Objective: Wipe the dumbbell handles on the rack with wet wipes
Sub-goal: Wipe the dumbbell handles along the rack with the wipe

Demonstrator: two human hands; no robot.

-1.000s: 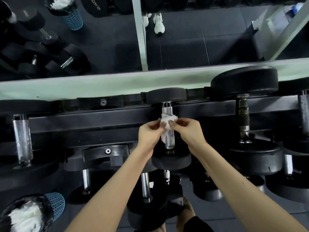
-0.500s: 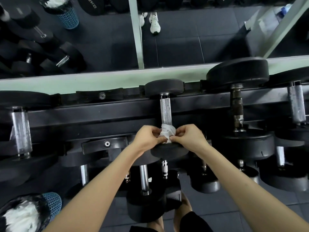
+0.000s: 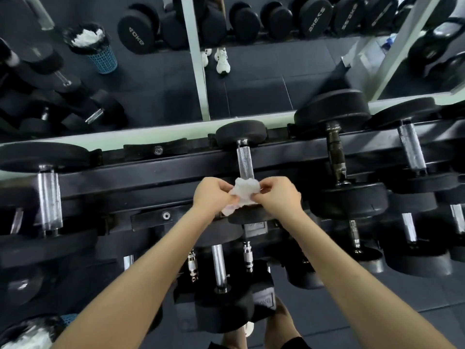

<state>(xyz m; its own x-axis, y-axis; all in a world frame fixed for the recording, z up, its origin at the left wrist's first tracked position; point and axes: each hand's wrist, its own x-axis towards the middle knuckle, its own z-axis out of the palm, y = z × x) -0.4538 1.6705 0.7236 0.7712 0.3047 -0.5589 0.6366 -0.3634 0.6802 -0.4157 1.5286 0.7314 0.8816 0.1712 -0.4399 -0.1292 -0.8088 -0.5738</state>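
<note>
White wipe (image 3: 247, 190) pinched, left hand (image 3: 210, 197), right hand (image 3: 280, 197)

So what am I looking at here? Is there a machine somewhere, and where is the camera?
No machine here: these are a person's two bare hands, filmed by one wide-angle camera worn on the head and looking down. The left hand and right hand both pinch a crumpled white wet wipe at the near end of a silver knurled dumbbell handle. That dumbbell lies on a black metal rack among other black dumbbells. Behind the rack is a mirror. A blue mesh basket sits at lower left.
</note>
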